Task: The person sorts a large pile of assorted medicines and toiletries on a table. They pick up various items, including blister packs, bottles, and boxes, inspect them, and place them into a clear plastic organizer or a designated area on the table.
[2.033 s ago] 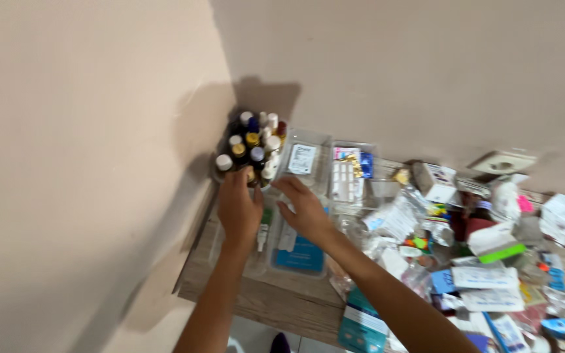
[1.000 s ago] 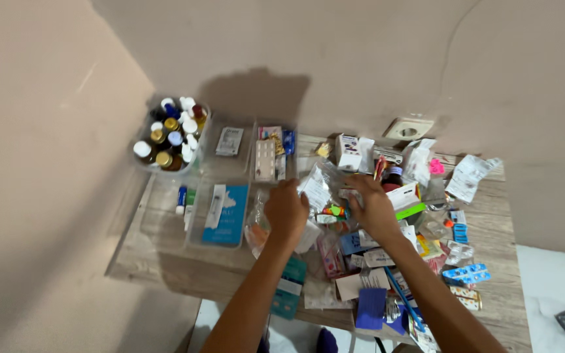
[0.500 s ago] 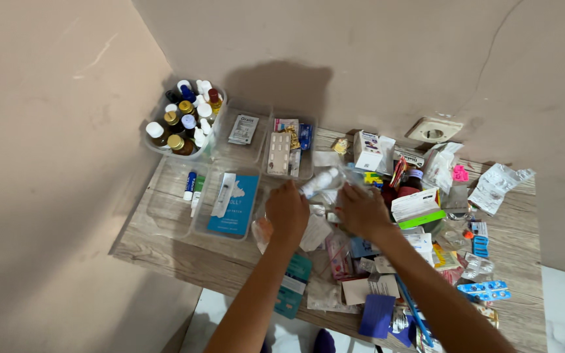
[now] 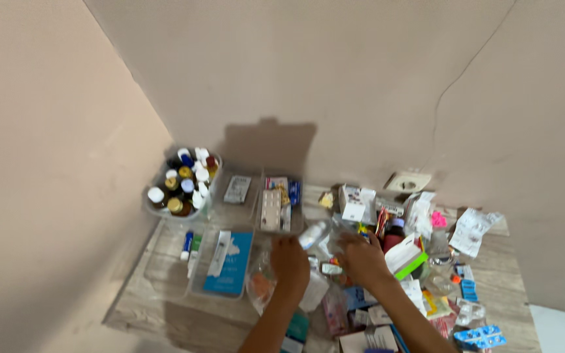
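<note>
Together, left hand and right hand rest loosely curled on the packets; what they grip, I cannot tell.

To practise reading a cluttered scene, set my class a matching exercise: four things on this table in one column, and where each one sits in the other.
Things
1. tub of small bottles
2. blue flat pack
3. wall socket
4. white box with a green edge

Places
A. on the wall behind the table
B. just right of the right hand
C. far left corner of the table
D. in a clear tray left of the left hand

Pairs: 1-C, 2-D, 3-A, 4-B
</note>
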